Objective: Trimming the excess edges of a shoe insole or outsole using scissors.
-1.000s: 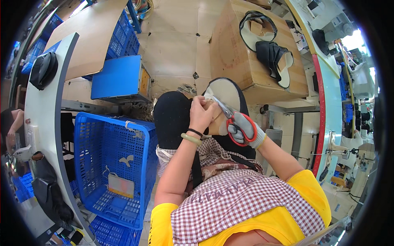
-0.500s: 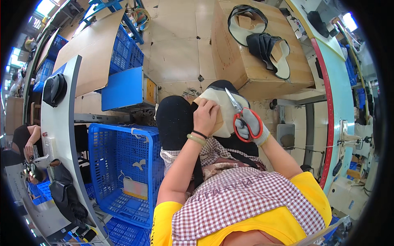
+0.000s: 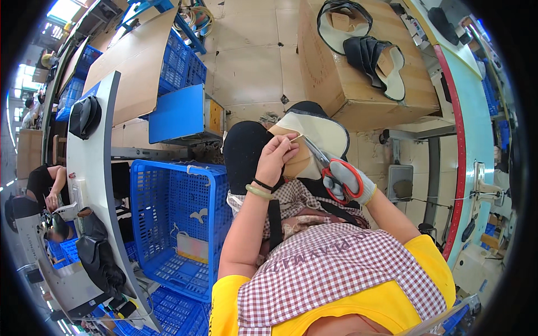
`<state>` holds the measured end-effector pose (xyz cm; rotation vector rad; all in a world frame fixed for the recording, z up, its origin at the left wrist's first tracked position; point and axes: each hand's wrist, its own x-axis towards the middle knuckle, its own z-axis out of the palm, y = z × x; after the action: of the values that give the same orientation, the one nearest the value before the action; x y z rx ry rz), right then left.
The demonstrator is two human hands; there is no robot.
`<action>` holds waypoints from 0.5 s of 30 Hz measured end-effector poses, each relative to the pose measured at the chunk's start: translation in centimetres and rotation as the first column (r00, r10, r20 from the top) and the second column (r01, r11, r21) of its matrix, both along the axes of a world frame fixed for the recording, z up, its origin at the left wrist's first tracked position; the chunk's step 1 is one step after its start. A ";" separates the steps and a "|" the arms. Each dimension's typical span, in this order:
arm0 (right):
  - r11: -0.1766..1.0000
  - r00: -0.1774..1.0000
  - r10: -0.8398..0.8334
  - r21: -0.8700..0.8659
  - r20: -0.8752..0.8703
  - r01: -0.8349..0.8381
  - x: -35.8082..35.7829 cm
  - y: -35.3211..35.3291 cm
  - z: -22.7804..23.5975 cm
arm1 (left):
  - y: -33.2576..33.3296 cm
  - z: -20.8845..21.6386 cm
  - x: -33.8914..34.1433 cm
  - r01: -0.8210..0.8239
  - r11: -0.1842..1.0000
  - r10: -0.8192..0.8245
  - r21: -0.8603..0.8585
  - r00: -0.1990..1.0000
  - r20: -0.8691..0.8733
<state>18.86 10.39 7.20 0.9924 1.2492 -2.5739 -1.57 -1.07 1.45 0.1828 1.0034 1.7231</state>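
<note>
Across my knees lies a cream-lined shoe upper (image 3: 322, 133) with a black edge and a tan patch. My left hand (image 3: 276, 158), bare with a bangle and a dark band at the wrist, is closed in a pinch at the tan part of it. In my right hand (image 3: 361, 186), which wears a grey glove, are red-handled scissors (image 3: 318, 152). Their blades slant up and left over the upper, with the tips close beside my left fingertips. Whether the tips touch the material is too small to tell.
A blue plastic crate (image 3: 174, 168) stands at my left with a few small pieces inside. Ahead on the right, a cardboard box (image 3: 358, 92) carries more shoe uppers (image 3: 372, 61). Tables flank both sides; dark pieces (image 3: 85, 116) lie on the left one. Another person works at far left.
The scissors have swung from pointing up to slanting left, bringing their tips to my left fingertips. My left hand has shifted its pinch on the upper. The whole view has shifted slightly.
</note>
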 end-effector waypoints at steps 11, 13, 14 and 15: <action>0.993 0.992 -0.119 0.002 0.032 0.119 -1.2 -0.3 -0.6 | 0.6 -2.5 0.9 -0.064 0.962 0.042 0.264 0.995 0.088; 0.993 0.991 -0.121 0.011 0.065 0.121 -1.9 -0.6 0.4 | 1.0 -2.7 0.7 -0.072 0.970 0.074 0.231 0.997 0.003; 0.992 0.988 -0.122 0.020 0.096 0.121 -2.1 -0.7 0.8 | 1.1 -2.9 0.8 -0.075 0.970 0.077 0.231 0.997 0.002; 0.995 0.993 -0.089 0.050 0.075 0.085 -2.1 -0.5 0.6 | 1.5 -2.6 1.1 -0.120 0.986 0.126 0.114 0.991 -0.047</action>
<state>16.80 9.90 7.78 1.1682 1.2798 -2.5536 -0.44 0.45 -1.19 0.2450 0.9755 1.8970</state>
